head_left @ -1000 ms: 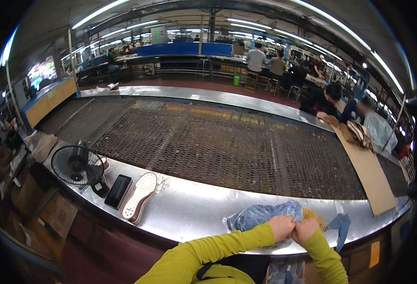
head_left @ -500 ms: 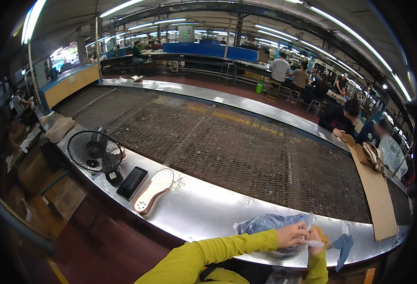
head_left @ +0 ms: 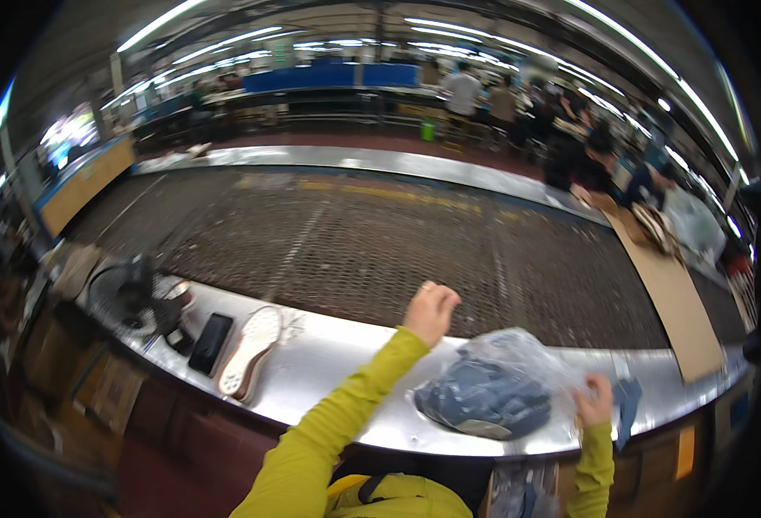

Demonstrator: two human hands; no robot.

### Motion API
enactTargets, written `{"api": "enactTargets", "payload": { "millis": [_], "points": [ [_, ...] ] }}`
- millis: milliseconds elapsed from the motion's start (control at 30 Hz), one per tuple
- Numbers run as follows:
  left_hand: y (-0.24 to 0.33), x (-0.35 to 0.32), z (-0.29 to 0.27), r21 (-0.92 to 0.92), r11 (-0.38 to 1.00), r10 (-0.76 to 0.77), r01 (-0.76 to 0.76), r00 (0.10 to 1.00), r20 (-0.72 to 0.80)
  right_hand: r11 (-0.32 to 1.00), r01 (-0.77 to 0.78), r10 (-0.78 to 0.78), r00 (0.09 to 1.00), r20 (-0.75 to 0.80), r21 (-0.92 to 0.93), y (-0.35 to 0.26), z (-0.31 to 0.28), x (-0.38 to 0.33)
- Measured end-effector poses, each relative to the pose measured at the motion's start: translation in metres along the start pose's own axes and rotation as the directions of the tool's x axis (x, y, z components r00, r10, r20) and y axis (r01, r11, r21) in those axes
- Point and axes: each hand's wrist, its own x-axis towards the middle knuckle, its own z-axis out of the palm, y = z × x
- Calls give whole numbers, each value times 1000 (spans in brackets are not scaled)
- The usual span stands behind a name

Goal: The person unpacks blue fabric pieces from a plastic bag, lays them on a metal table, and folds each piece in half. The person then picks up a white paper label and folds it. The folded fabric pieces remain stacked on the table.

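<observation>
A clear plastic bag [head_left: 523, 350] with dark blue-grey contents [head_left: 482, 400] rests on a shiny metal desk [head_left: 346, 371] at a busy workshop, between 4 and 5 o'clock from the picture's centre. Its long axis runs roughly from 9 to 3 o'clock, the packed bulk toward 9 and the loose film rising toward 1 and reaching out to 3. Creases and glare hide the outline of what lies within, and whether the mouth stands open cannot be told.

The worker's left hand [head_left: 432, 312], raised at the bag's 11 o'clock against the dark mesh bed [head_left: 346, 242], has curled fingers, too blurred to tell if they are closed on anything. The right hand [head_left: 594, 399], at 3 o'clock, has bent fingers at the film's edge; whether they grip it cannot be told. Just beyond it, a blue strip [head_left: 628, 404] is partly hidden.

Toward 9 o'clock lie a pale-soled shoe [head_left: 253, 350], its sole up and its length running from 1 to 7, a black case [head_left: 211, 344] and a blurred fan [head_left: 126, 298]. Both yellow-green sleeves [head_left: 359, 393] are cut off by the lower edge.
</observation>
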Motion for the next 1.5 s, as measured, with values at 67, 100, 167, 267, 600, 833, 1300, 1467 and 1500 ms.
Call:
{"api": "enactTargets", "payload": {
  "millis": [67,100,167,267,600,833,1300,1467,1500],
  "points": [
    [17,-13,14,-174,977,145,-121,981,131,960,262,-254,963,93,-95,-27,4,-2],
    [30,-20,28,-191,927,345,-323,934,90,949,223,-180,963,198,-221,-43,6,-3],
    [51,-30,49,-49,898,434,-438,859,272,912,354,-307,924,227,-208,-66,14,11],
    [61,-17,57,-69,978,204,-195,863,461,988,129,-136,988,-73,-89,-77,-5,21],
    [78,3,-12,-713,697,334,-74,913,232,952,230,-139,914,-381,204,-99,-58,38],
    [101,-11,-39,-815,540,733,209,359,578,949,283,-70,623,779,-141,-110,1,49],
    [97,-52,14,327,550,241,-769,521,819,951,102,105,781,616,-292,-114,44,-9],
    [103,-58,2,469,494,-77,-732,501,862,875,97,345,561,753,-474,-88,41,-19],
    [103,-57,5,432,563,-48,-704,494,868,877,76,340,602,722,-475,-84,42,-16]
  ]
}}
